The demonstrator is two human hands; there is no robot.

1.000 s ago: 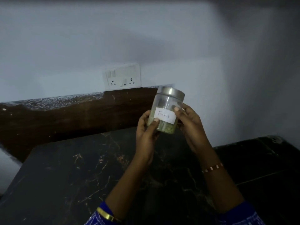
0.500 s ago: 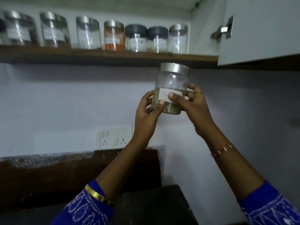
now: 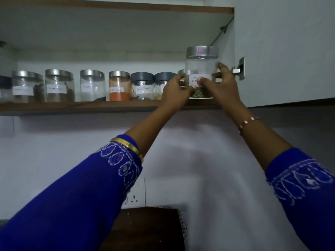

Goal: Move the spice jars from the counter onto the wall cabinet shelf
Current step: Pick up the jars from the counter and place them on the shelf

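A clear spice jar [image 3: 201, 66] with a steel lid, a white label and green-brown seeds at its bottom is at the right end of the wall cabinet shelf [image 3: 76, 106], its base at shelf level. My left hand [image 3: 175, 89] grips its left side and my right hand [image 3: 221, 84] grips its right side, thumbs on the label. Several other labelled jars stand in a row on the shelf, among them an orange powder jar [image 3: 119, 86] and a grey-lidded pepper jar [image 3: 142, 86]. One steel-lidded jar behind my hands is mostly hidden.
The open cabinet door [image 3: 284, 51] hangs at the right, with its hinge [image 3: 240, 68] close to my right hand. A wall socket [image 3: 135, 194] and a dark wooden board [image 3: 145, 229] lie below, between my arms.
Both hands have raised the jar from over the counter up to the shelf's right end. My view has tilted upward from the counter to the cabinet.
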